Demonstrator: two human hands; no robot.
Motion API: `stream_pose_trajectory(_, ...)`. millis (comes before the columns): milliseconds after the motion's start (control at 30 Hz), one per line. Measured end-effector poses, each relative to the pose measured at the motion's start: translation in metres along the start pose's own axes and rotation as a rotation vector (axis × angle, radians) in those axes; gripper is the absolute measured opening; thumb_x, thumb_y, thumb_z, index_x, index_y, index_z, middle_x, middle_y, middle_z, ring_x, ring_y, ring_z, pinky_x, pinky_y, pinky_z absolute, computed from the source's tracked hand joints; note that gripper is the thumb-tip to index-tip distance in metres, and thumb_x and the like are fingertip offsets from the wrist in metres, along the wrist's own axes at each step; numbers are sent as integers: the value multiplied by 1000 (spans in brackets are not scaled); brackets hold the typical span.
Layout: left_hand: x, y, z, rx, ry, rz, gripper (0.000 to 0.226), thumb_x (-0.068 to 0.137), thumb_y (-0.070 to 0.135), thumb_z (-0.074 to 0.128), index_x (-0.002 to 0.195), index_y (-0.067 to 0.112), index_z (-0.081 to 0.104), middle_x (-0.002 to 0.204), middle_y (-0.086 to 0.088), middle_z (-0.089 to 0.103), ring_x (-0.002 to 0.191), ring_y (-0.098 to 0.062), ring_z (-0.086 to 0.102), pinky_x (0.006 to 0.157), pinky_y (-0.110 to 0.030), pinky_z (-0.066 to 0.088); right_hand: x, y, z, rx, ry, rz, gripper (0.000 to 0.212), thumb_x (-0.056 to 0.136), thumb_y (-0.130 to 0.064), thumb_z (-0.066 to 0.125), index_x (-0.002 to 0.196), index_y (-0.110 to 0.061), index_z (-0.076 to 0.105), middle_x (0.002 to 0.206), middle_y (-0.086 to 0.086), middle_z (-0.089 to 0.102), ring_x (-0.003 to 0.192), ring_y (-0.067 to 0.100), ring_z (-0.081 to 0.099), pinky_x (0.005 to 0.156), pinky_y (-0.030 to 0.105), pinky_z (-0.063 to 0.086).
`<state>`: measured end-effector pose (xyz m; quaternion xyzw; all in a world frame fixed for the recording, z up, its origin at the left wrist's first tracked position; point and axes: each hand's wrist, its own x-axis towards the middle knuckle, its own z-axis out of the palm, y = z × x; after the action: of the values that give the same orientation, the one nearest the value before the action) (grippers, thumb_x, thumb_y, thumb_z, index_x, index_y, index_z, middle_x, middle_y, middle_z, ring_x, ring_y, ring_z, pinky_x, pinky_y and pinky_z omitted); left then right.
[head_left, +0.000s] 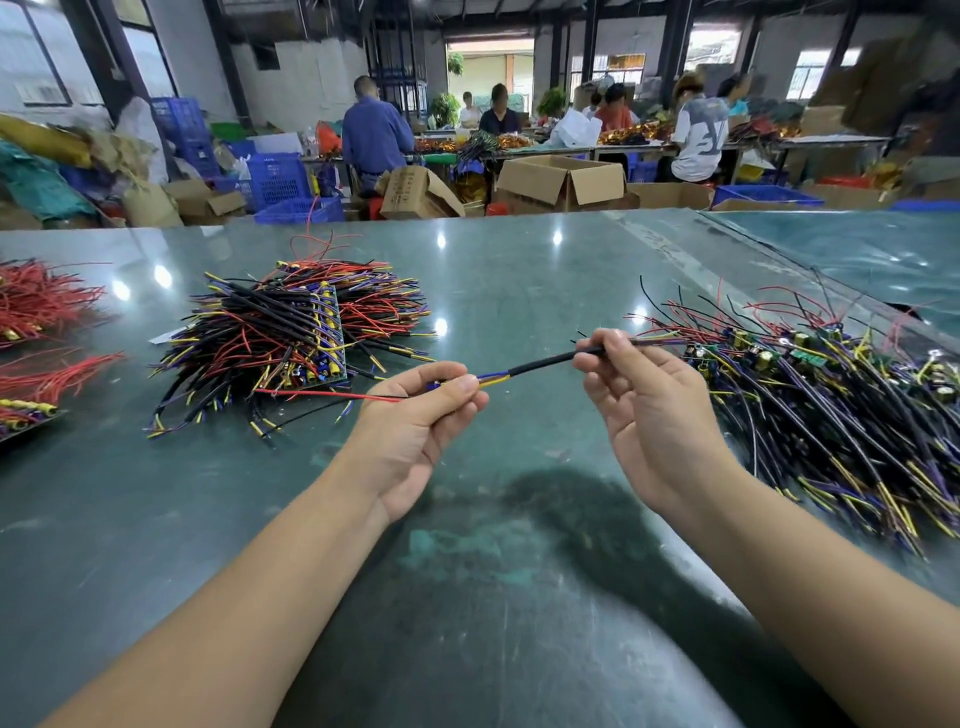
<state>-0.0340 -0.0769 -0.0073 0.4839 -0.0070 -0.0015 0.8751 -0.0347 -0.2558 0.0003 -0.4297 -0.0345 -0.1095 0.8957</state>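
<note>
I am holding a black-sleeved cable (540, 361) in the air above the green table (519, 597), stretched between my two hands. My left hand (415, 426) is pinching the end where blue and yellow cores are showing, thumb pressing them against my curled fingers. My right hand (649, 410) is pinching the black sleeve at the other end between thumb and fingertips. A thin red wire (322, 395) is sticking out leftward from my left grip. The cable's far end is running into the heap of wired boards (831, 395) lying just beside my right hand. Behind my left hand a second pile of wires (249, 338) is sitting on the table, and loose red strands (41, 301) are lying at the left edge.
</note>
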Motion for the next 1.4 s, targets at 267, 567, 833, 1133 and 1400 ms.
stream_pose_trajectory(267,16,29,-28,-132,240,81,23,89,-6,54,75,12,56,54,3,64,51,-4,64,51,-10,50,18,-25,-26,-174,159,-69,9,94,-8,55,88,-11,60,69,-1,70,61,7,66,52,12,47)
stream_pose_trajectory(567,4,7,-15,54,19,-143,18,83,-10,55,77,6,59,57,-4,66,50,-10,65,47,-13,51,3,-7,-9,-261,-127,53,23,83,-20,63,104,-13,66,93,3,70,50,7,46,44,14,29)
stream_pose_trajectory(833,3,2,-12,70,13,-125,17,82,-11,56,77,4,60,58,-5,66,51,-12,66,48,-14,52,4,-2,-12,-276,-6,-114,14,92,-4,57,92,-13,67,66,-8,59,51,5,47,55,16,39)
stream_pose_trajectory(1133,6,5,-5,-24,179,135,19,82,-12,58,75,6,60,57,0,65,54,-9,66,54,-12,52,0,7,-8,-55,58,49,11,88,-5,60,84,-13,66,68,-4,70,67,5,69,63,13,53)
stream_pose_trajectory(1400,2,7,-2,-71,176,133,18,84,-12,57,79,5,60,58,0,66,56,-9,67,55,-12,52,-3,3,-5,-27,85,17,9,87,-6,62,84,-12,67,70,-5,71,67,5,70,52,11,47)
